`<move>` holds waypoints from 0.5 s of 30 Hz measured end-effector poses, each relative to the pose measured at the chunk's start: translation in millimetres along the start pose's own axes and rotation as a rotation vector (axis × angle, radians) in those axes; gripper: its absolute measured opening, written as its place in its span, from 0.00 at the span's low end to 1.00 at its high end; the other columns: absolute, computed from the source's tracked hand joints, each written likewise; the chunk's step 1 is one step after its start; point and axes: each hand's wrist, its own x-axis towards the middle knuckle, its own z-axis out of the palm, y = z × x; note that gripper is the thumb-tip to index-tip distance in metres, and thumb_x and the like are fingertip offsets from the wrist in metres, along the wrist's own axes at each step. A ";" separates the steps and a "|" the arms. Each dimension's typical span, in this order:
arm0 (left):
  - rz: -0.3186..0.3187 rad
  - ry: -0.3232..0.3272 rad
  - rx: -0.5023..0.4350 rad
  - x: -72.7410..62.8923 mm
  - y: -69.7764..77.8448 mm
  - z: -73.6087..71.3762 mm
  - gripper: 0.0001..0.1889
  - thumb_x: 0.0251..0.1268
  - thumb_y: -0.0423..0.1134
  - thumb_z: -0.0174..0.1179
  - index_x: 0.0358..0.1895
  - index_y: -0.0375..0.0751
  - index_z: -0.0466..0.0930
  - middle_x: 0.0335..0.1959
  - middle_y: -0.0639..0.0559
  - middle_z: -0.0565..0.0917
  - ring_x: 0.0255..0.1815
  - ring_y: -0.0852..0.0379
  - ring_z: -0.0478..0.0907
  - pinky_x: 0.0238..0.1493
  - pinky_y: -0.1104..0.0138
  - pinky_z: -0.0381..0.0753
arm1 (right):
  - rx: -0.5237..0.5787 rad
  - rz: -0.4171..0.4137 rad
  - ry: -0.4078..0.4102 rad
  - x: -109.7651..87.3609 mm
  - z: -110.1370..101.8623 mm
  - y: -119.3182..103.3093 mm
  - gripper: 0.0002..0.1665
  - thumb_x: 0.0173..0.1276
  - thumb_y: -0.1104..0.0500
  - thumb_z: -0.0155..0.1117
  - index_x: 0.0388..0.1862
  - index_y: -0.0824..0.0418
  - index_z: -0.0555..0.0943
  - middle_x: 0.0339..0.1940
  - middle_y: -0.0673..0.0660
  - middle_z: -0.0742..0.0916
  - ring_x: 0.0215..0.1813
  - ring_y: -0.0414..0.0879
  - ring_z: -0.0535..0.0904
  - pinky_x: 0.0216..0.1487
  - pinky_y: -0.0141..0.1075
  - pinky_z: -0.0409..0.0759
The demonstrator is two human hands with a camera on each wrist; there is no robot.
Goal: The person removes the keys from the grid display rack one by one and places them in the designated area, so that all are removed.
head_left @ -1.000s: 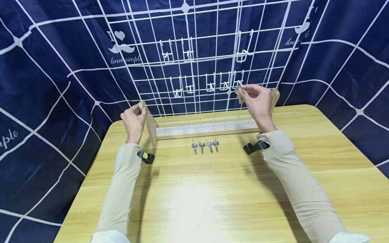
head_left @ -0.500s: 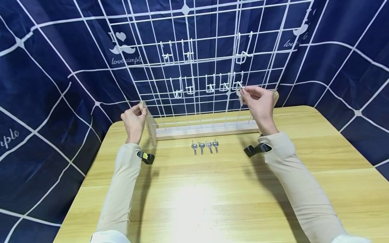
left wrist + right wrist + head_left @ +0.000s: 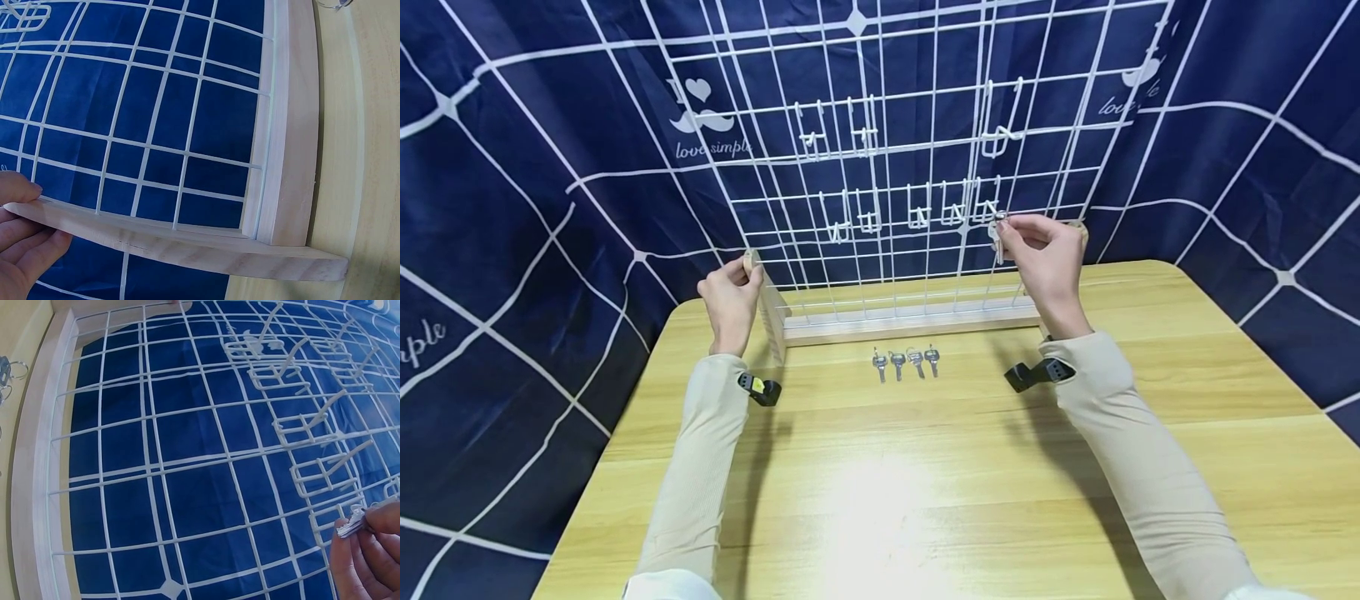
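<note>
My left hand (image 3: 730,304) grips the upper end of the rack's wooden side post (image 3: 156,247), thumb on one face and fingers on the other. Between thumb and fingers of my right hand (image 3: 1047,262) a key (image 3: 352,524) on a ring is pinched, its blade hanging down in the head view. That key is just right of the rightmost lower hook (image 3: 987,210); whether its ring touches the hook I cannot tell. Both hands are at the white wire grid rack (image 3: 895,250). On the table in front of it several silver keys (image 3: 898,363) with rings lie in a row.
More white wire hooks hang on the grid, such as a large one (image 3: 998,142) at upper right and a small one (image 3: 865,137) at upper left. A wooden base bar (image 3: 910,321) runs along the wooden table (image 3: 970,467). Dark blue patterned cloth (image 3: 497,333) surrounds the table.
My right hand, with the key, has shifted slightly right and down, away from the rightmost lower hook. The left hand keeps its place on the post.
</note>
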 end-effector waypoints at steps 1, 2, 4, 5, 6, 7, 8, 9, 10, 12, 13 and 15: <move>0.001 0.000 0.001 -0.1 0.0 0.1 0.12 0.60 0.35 0.62 0.45 0.35 0.87 0.36 0.40 0.87 0.40 0.48 0.86 0.48 0.60 0.80 | 0.000 -0.001 0.002 -0.2 -0.3 -0.1 0.12 0.62 0.64 0.67 0.40 0.74 0.84 0.28 0.42 0.87 0.28 0.35 0.84 0.32 0.25 0.81; 0.002 0.000 0.003 -0.1 0.0 0.2 0.12 0.60 0.35 0.62 0.45 0.35 0.87 0.36 0.40 0.87 0.40 0.48 0.86 0.48 0.60 0.80 | 0.002 -0.002 0.006 -0.4 -0.6 -0.1 0.12 0.62 0.64 0.67 0.39 0.74 0.84 0.28 0.43 0.87 0.28 0.35 0.84 0.33 0.25 0.81; 0.001 -0.001 0.003 -0.2 -0.1 0.2 0.13 0.60 0.35 0.62 0.46 0.35 0.86 0.36 0.40 0.87 0.40 0.48 0.86 0.48 0.60 0.80 | 0.001 -0.002 0.015 -0.8 -0.8 -0.4 0.12 0.61 0.64 0.68 0.38 0.73 0.84 0.28 0.45 0.88 0.28 0.35 0.84 0.33 0.26 0.81; 0.000 -0.001 0.004 -0.3 -0.2 0.1 0.13 0.60 0.35 0.62 0.46 0.35 0.86 0.36 0.40 0.87 0.40 0.48 0.86 0.49 0.60 0.80 | -0.001 0.000 0.018 -0.9 -0.8 -0.5 0.12 0.61 0.64 0.68 0.38 0.73 0.85 0.29 0.46 0.88 0.28 0.35 0.84 0.34 0.26 0.82; 0.000 -0.002 0.006 -0.2 -0.4 0.1 0.13 0.60 0.35 0.62 0.46 0.35 0.86 0.36 0.40 0.87 0.40 0.48 0.86 0.49 0.60 0.80 | -0.005 0.001 0.021 -1.1 -0.9 -0.7 0.12 0.61 0.63 0.68 0.38 0.72 0.85 0.29 0.47 0.89 0.28 0.35 0.84 0.34 0.26 0.82; -0.001 -0.003 0.005 -0.1 -0.5 0.1 0.13 0.60 0.35 0.62 0.46 0.35 0.86 0.36 0.40 0.87 0.40 0.48 0.86 0.49 0.60 0.80 | -0.010 0.002 0.023 -1.2 -1.1 -0.9 0.12 0.61 0.63 0.69 0.38 0.72 0.85 0.30 0.48 0.89 0.28 0.35 0.84 0.34 0.26 0.82; -0.003 -0.005 0.004 -0.1 -0.4 -0.1 0.12 0.60 0.35 0.62 0.45 0.35 0.86 0.36 0.41 0.87 0.40 0.48 0.86 0.48 0.60 0.80 | -0.014 0.002 0.023 -1.4 -1.3 -1.1 0.12 0.61 0.62 0.69 0.38 0.72 0.85 0.30 0.50 0.89 0.29 0.35 0.84 0.34 0.26 0.82; -0.004 -0.006 0.003 -0.1 -0.5 -0.2 0.12 0.60 0.35 0.62 0.45 0.35 0.87 0.36 0.41 0.87 0.40 0.48 0.86 0.49 0.60 0.80 | -0.023 0.002 0.024 -1.7 -1.5 -1.4 0.12 0.61 0.62 0.69 0.38 0.71 0.85 0.31 0.51 0.89 0.29 0.35 0.84 0.34 0.26 0.82; -0.006 -0.007 0.001 -0.1 -0.3 -0.3 0.12 0.60 0.36 0.62 0.45 0.35 0.87 0.36 0.41 0.87 0.40 0.48 0.86 0.49 0.60 0.80 | -0.031 0.003 0.023 -1.9 -1.8 -1.7 0.12 0.61 0.61 0.69 0.39 0.71 0.85 0.31 0.51 0.89 0.29 0.35 0.84 0.35 0.26 0.81; -0.009 -0.008 0.001 0.0 -0.1 -0.3 0.12 0.60 0.36 0.62 0.44 0.35 0.87 0.36 0.41 0.87 0.41 0.48 0.86 0.49 0.61 0.80 | -0.041 0.007 0.023 -2.4 -2.6 -2.4 0.13 0.61 0.61 0.69 0.39 0.70 0.85 0.32 0.51 0.90 0.29 0.35 0.84 0.35 0.26 0.81; -0.010 -0.009 -0.001 -0.1 0.1 -0.4 0.12 0.60 0.36 0.62 0.44 0.35 0.87 0.36 0.41 0.87 0.41 0.49 0.86 0.50 0.61 0.79 | -0.045 0.008 0.023 -2.6 -3.0 -2.6 0.13 0.61 0.60 0.70 0.39 0.70 0.86 0.32 0.51 0.90 0.29 0.35 0.84 0.35 0.26 0.81; -0.007 -0.007 0.000 -0.1 0.3 -0.2 0.12 0.60 0.35 0.62 0.44 0.35 0.87 0.36 0.41 0.87 0.41 0.49 0.86 0.50 0.61 0.79 | -0.052 0.008 0.024 -2.9 -4.0 -2.9 0.13 0.61 0.60 0.70 0.40 0.70 0.86 0.32 0.51 0.90 0.29 0.35 0.84 0.34 0.26 0.81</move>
